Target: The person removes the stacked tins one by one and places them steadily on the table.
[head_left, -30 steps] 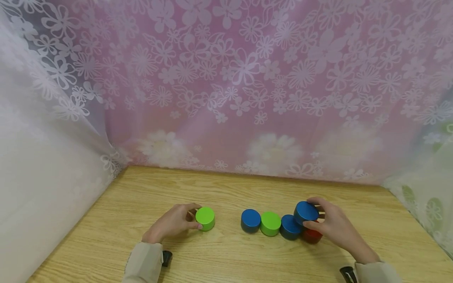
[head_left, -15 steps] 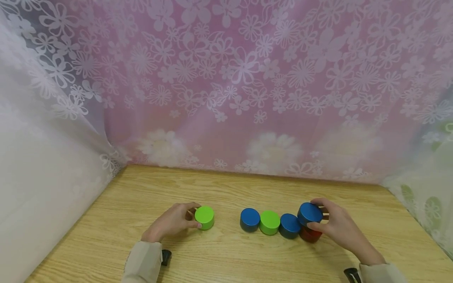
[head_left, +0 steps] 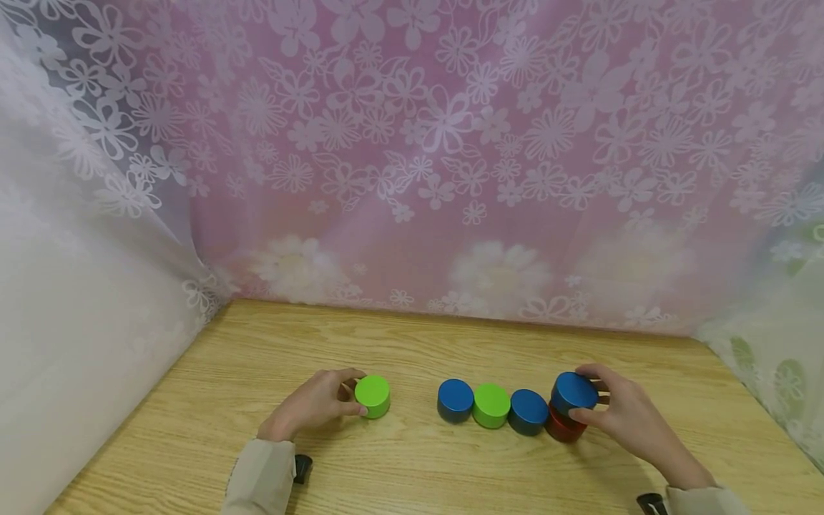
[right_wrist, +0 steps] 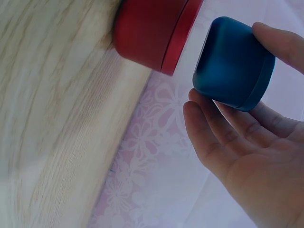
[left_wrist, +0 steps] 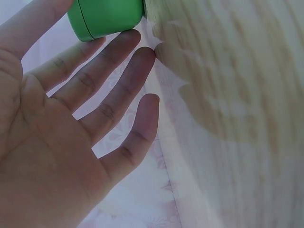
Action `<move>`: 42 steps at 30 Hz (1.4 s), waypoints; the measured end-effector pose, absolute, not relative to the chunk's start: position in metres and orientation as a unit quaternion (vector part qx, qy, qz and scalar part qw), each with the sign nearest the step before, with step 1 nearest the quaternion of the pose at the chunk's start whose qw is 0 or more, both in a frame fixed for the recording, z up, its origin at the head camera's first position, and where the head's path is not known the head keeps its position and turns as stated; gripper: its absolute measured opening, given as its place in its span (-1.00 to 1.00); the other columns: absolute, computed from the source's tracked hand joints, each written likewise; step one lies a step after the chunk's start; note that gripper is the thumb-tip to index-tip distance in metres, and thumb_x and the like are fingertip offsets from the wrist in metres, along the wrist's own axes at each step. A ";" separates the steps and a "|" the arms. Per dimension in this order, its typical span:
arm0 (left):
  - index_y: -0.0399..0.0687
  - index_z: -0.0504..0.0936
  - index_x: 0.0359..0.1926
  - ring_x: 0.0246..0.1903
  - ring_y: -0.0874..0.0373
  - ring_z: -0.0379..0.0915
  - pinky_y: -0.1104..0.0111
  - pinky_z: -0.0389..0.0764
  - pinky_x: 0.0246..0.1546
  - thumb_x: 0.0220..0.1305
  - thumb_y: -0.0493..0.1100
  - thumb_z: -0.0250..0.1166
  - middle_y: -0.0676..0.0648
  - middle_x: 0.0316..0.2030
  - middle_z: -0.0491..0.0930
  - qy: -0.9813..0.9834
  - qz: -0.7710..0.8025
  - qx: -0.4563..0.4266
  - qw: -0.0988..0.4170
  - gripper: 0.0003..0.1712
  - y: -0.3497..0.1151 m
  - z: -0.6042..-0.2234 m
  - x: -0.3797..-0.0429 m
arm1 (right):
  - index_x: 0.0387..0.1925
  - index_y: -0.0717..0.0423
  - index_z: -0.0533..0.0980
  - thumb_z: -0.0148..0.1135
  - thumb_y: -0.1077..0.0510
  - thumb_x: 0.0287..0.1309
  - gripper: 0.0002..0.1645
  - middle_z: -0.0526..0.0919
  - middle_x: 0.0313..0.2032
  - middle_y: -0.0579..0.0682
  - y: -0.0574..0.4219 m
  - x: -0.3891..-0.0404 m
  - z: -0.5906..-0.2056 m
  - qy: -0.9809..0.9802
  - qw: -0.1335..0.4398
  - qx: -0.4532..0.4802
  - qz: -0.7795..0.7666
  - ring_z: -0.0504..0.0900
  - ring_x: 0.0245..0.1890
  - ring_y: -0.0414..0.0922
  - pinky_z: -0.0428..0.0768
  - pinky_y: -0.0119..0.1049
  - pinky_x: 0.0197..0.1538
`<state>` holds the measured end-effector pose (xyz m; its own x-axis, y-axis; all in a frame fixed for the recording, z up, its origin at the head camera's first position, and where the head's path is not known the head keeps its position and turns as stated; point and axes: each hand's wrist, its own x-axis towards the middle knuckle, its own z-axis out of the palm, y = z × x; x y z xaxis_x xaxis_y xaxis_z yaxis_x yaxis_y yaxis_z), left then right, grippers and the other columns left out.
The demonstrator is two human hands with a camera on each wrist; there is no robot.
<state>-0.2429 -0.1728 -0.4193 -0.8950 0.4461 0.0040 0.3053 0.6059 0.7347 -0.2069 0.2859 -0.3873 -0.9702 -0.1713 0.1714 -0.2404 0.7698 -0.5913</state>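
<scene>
My right hand (head_left: 621,409) grips a round blue lidded tin (head_left: 574,393) between thumb and fingers. It is raised over a red tin (head_left: 566,427) that stands at the right end of the row. In the right wrist view a gap shows between the held blue tin (right_wrist: 233,64) and the red tin (right_wrist: 154,33). On the left, my left hand (head_left: 315,403) holds a light green tin (head_left: 372,395) on the table, thumb at the near side and fingertips at the far side. The left wrist view catches only part of that green tin (left_wrist: 109,16).
Between the hands stand a blue tin (head_left: 455,400), a green tin (head_left: 491,405) and another blue tin (head_left: 528,412), side by side in line with the red one. Wood-grain table (head_left: 412,472); a flowered pink curtain (head_left: 412,179) hangs along its back edge.
My right hand has carried the blue tin a little to the right, from partly over the neighbouring blue tin to over the red one. The left hand and its green tin stay in place.
</scene>
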 end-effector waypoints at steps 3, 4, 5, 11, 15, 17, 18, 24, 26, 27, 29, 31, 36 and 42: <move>-0.34 0.52 0.29 -0.10 0.01 0.62 0.08 0.64 -0.07 0.20 -0.18 0.52 -0.11 -0.01 0.65 0.891 0.392 0.211 0.092 -0.32 -0.173 -0.419 -0.243 | 0.20 0.48 0.40 0.57 0.25 0.01 -0.22 0.53 0.07 0.49 0.290 -0.205 -0.388 -0.939 0.052 0.108 0.321 0.62 -0.04 0.37 0.67 0.13 -0.10; -0.34 0.52 0.29 -0.10 0.01 0.62 0.08 0.64 -0.07 0.20 -0.18 0.52 -0.11 -0.01 0.65 0.891 0.392 0.211 0.092 -0.32 -0.173 -0.420 -0.243 | 0.19 0.48 0.40 0.57 0.25 0.01 -0.22 0.53 0.07 0.50 0.291 -0.205 -0.388 -0.940 0.054 0.109 0.320 0.62 -0.04 0.37 0.67 0.13 -0.10; -0.34 0.52 0.29 -0.10 0.01 0.62 0.09 0.64 -0.08 0.20 -0.17 0.52 -0.11 -0.01 0.65 0.890 0.393 0.211 0.093 -0.32 -0.173 -0.420 -0.243 | 0.19 0.49 0.40 0.57 0.25 0.01 -0.22 0.53 0.07 0.50 0.293 -0.205 -0.388 -0.940 0.055 0.108 0.318 0.62 -0.04 0.38 0.67 0.13 -0.10; -0.34 0.52 0.29 -0.11 0.03 0.62 0.11 0.65 -0.10 0.20 -0.17 0.52 -0.11 -0.02 0.66 0.891 0.392 0.210 0.092 -0.31 -0.172 -0.420 -0.243 | 0.20 0.50 0.39 0.57 0.25 0.00 -0.21 0.52 0.07 0.52 0.300 -0.204 -0.389 -0.944 0.055 0.099 0.310 0.61 -0.03 0.40 0.66 0.16 -0.09; -0.35 0.52 0.29 -0.10 0.02 0.62 0.10 0.65 -0.09 0.20 -0.16 0.52 -0.12 -0.02 0.66 0.892 0.390 0.208 0.093 -0.31 -0.172 -0.420 -0.242 | 0.19 0.51 0.39 0.58 0.26 -0.01 -0.21 0.52 0.06 0.53 0.306 -0.203 -0.390 -0.946 0.060 0.096 0.304 0.61 -0.04 0.40 0.66 0.16 -0.09; -0.34 0.52 0.29 -0.10 0.01 0.61 0.10 0.65 -0.09 0.20 -0.16 0.52 -0.12 -0.02 0.65 0.892 0.390 0.208 0.093 -0.31 -0.172 -0.420 -0.242 | 0.18 0.51 0.39 0.58 0.27 -0.01 -0.21 0.52 0.06 0.53 0.309 -0.202 -0.391 -0.946 0.061 0.096 0.304 0.62 -0.06 0.40 0.66 0.16 -0.10; -0.34 0.52 0.29 -0.10 0.02 0.61 0.10 0.65 -0.09 0.20 -0.17 0.52 -0.12 -0.02 0.65 0.892 0.391 0.208 0.094 -0.31 -0.172 -0.420 -0.242 | 0.17 0.51 0.39 0.58 0.27 -0.02 -0.21 0.51 0.06 0.54 0.311 -0.202 -0.392 -0.946 0.062 0.095 0.303 0.63 -0.07 0.39 0.66 0.16 -0.10; -0.34 0.51 0.30 -0.09 0.02 0.61 0.09 0.64 -0.07 0.21 -0.16 0.52 -0.08 -0.05 0.67 0.892 0.390 0.207 0.094 -0.31 -0.174 -0.419 -0.243 | 0.19 0.53 0.37 0.57 0.27 -0.01 -0.20 0.49 0.07 0.56 0.314 -0.203 -0.391 -0.948 0.056 0.089 0.301 0.63 -0.08 0.40 0.66 0.15 -0.11; -0.33 0.51 0.30 -0.09 0.02 0.61 0.08 0.64 -0.06 0.21 -0.16 0.51 -0.07 -0.06 0.67 0.891 0.391 0.210 0.094 -0.31 -0.175 -0.418 -0.243 | 0.19 0.53 0.37 0.57 0.27 -0.01 -0.20 0.49 0.07 0.57 0.315 -0.204 -0.391 -0.948 0.056 0.088 0.301 0.63 -0.08 0.39 0.67 0.14 -0.11; -0.33 0.51 0.29 -0.09 0.02 0.61 0.07 0.64 -0.06 0.21 -0.17 0.51 -0.07 -0.06 0.67 0.890 0.392 0.211 0.094 -0.32 -0.175 -0.418 -0.243 | 0.19 0.53 0.37 0.57 0.27 -0.02 -0.20 0.49 0.07 0.57 0.316 -0.204 -0.392 -0.948 0.056 0.087 0.301 0.63 -0.08 0.40 0.67 0.14 -0.12; -0.33 0.51 0.29 -0.09 0.01 0.61 0.07 0.64 -0.06 0.22 -0.17 0.51 -0.07 -0.06 0.67 0.889 0.395 0.213 0.095 -0.33 -0.176 -0.418 -0.243 | 0.18 0.53 0.37 0.57 0.28 -0.02 -0.20 0.49 0.07 0.56 0.317 -0.203 -0.392 -0.948 0.056 0.087 0.300 0.64 -0.09 0.39 0.67 0.13 -0.12; -0.33 0.51 0.29 -0.09 0.02 0.61 0.07 0.63 -0.05 0.22 -0.17 0.51 -0.07 -0.05 0.67 0.888 0.396 0.215 0.096 -0.33 -0.175 -0.417 -0.243 | 0.18 0.54 0.37 0.57 0.29 -0.02 -0.20 0.50 0.06 0.56 0.318 -0.203 -0.393 -0.949 0.055 0.086 0.299 0.64 -0.09 0.39 0.68 0.13 -0.12; -0.33 0.52 0.29 -0.09 0.02 0.61 0.08 0.63 -0.05 0.22 -0.17 0.51 -0.07 -0.05 0.67 0.888 0.396 0.214 0.097 -0.33 -0.174 -0.417 -0.243 | 0.18 0.54 0.37 0.55 0.27 0.01 -0.22 0.50 0.05 0.56 0.321 -0.203 -0.394 -0.950 0.048 0.082 0.298 0.62 -0.07 0.40 0.67 0.14 -0.13; -0.36 0.50 0.30 -0.07 -0.01 0.61 0.07 0.63 -0.05 0.21 -0.16 0.52 -0.09 -0.05 0.67 0.890 0.395 0.205 0.099 -0.29 -0.174 -0.418 -0.243 | 0.17 0.53 0.37 0.55 0.27 0.03 -0.24 0.51 0.04 0.56 0.326 -0.202 -0.394 -0.950 0.046 0.082 0.298 0.62 -0.07 0.40 0.68 0.13 -0.13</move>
